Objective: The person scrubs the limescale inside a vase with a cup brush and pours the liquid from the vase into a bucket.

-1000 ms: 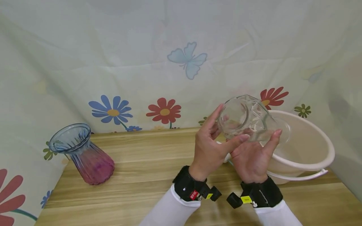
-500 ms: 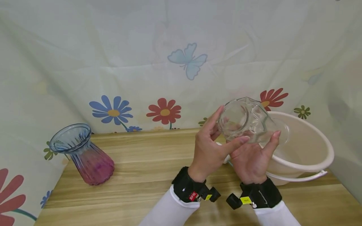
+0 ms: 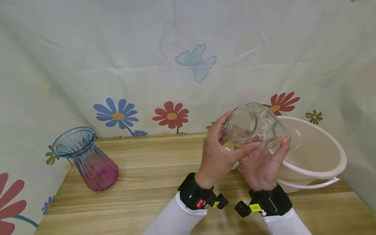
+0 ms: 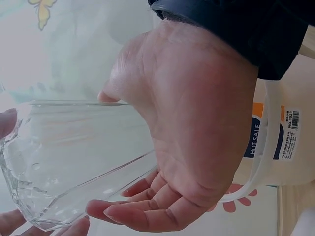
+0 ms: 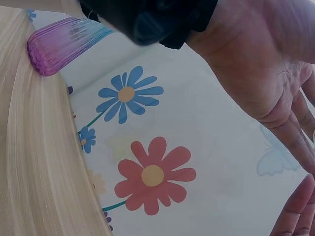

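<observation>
A clear faceted glass vase (image 3: pixel 265 125) is held up off the table, lying tilted. Its ridged round base faces left and its flared mouth points right, over the bucket. My left hand (image 3: pixel 218 151) grips the base end, thumb in front and fingers behind. Palm up, my right hand (image 3: pixel 262 166) holds the vase from below, with the thumb against its near side; its other fingers are mostly hidden. In the left wrist view the glass vase (image 4: pixel 74 147) lies between the left hand (image 4: pixel 182 132) and the other hand's fingertips. The right wrist view shows the right hand (image 5: pixel 266 73).
A cream bucket (image 3: pixel 330 138) with a white handle (image 3: pixel 311 187) stands at the right, just behind the right hand. At the left is an upright blue-to-pink ribbed glass vase (image 3: pixel 97 166). A flowered curtain (image 3: pixel 141 81) hangs behind the wooden table (image 3: pixel 141 195).
Both hands keep their hold on the clear vase. It has sunk very slightly in the view; the bucket and the coloured vase stay in place.
</observation>
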A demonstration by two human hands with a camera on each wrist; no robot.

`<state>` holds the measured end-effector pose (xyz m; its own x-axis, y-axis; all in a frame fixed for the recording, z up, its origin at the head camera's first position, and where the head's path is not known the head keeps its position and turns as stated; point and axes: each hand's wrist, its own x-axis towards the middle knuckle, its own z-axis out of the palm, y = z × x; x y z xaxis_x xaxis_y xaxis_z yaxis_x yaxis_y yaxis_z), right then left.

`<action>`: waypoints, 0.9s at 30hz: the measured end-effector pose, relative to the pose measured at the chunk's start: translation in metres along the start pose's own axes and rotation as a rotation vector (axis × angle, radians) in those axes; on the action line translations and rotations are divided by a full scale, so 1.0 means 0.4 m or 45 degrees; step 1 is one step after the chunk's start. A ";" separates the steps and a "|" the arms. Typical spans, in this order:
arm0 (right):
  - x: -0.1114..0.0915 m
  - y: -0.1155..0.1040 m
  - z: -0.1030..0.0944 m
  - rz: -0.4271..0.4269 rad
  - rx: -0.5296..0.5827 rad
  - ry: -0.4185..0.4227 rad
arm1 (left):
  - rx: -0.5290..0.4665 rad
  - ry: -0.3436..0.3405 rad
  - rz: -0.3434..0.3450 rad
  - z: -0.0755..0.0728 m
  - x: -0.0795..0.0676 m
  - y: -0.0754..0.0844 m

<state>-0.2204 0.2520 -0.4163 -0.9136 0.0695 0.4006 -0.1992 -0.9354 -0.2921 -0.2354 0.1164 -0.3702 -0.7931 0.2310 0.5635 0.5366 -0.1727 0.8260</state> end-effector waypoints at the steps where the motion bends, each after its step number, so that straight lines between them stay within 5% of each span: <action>1: 0.001 0.000 0.000 -0.002 -0.013 0.001 | 0.006 -0.003 -0.001 -0.002 0.001 0.000; 21: 0.007 -0.001 0.015 0.050 -0.372 -0.032 | 0.195 -0.325 -0.051 -0.093 0.024 -0.008; 27: -0.006 -0.015 0.022 0.131 -0.589 0.084 | 0.283 -0.404 -0.120 -0.114 0.009 -0.016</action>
<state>-0.2140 0.2544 -0.4079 -0.9545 0.0202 0.2975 -0.2295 -0.6871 -0.6894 -0.2548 0.0747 -0.3739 -0.7321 0.5266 0.4321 0.5423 0.0666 0.8376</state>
